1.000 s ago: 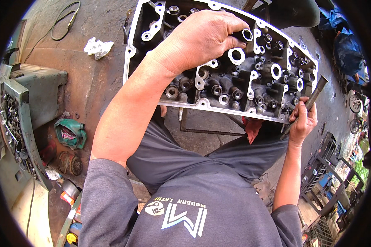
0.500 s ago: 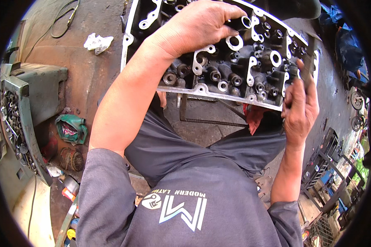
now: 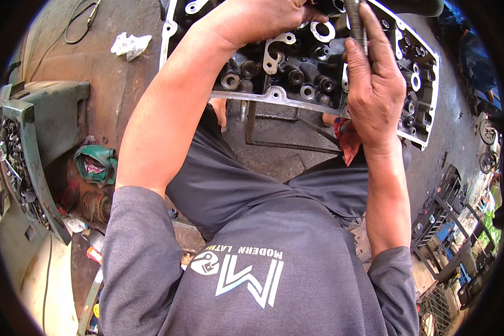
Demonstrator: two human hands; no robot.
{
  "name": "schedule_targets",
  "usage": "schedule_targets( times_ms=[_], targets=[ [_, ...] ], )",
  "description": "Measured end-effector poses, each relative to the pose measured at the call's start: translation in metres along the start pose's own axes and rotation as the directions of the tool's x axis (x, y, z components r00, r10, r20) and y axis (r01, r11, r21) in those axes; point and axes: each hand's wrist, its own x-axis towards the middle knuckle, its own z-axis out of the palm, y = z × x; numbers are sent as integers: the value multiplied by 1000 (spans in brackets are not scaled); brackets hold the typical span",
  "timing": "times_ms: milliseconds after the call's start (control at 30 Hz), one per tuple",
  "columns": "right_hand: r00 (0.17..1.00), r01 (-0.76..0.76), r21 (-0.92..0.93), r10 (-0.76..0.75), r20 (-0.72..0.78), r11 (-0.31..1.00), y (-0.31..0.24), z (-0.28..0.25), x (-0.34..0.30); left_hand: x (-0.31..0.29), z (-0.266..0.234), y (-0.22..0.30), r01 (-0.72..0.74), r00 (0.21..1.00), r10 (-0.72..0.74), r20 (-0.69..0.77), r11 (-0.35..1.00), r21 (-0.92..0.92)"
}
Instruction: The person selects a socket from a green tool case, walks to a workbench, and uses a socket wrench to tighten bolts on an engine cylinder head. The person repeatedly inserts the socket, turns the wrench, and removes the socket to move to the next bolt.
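A grey metal cylinder head (image 3: 305,102) with bright machined edges and dark oily recesses lies across the top of the view. My left hand (image 3: 266,19) reaches over its middle, fingers drawn together above a bright round rim; the upper edge cuts off part of the hand, and whatever is in the fingertips is hidden. My right hand (image 3: 378,92) is above the right half of the head. It grips a ridged metal rod (image 3: 355,25) between thumb and fingers, the rod standing roughly upright in the picture. Its upper end is out of view.
A bent steel bar frame (image 3: 297,147) shows below the head, near a red cloth (image 3: 348,143). To the left are a grey-green metal stand (image 3: 56,117) with small parts, a green bag (image 3: 98,165) and a white plastic bag (image 3: 130,46). Metal frames (image 3: 448,241) lie at right.
My right hand has moved left and up with the rod, over the head. My left hand sits higher, and its fingers are closer together. The head also appears higher in view.
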Motion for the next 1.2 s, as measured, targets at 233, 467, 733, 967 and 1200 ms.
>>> schedule_targets(
  times_ms=[233, 467, 733, 967, 1200],
  targets=[
    [995, -91, 191, 98, -26, 977, -17, 0, 14, 1, 0, 3, 61, 998, -60, 8, 995, -79],
    [997, -67, -72, 64, -45, 995, -18, 1, 6, -2, -2, 5, 62, 997, -60, 43, 998, -30],
    [988, -156, 260, 153, 33, 953, -26, -38, 8, 0, -8, 9, 311, 938, -346, 3, 841, -443],
    [975, -222, 265, 217, 49, 938, -22, -32, 1, 0, -8, 10, 164, 984, -178, -13, 930, -329],
    [985, -168, 315, 168, 26, 934, -20, -22, 4, -1, -9, 7, 238, 971, -237, 25, 954, -182]
  ],
)
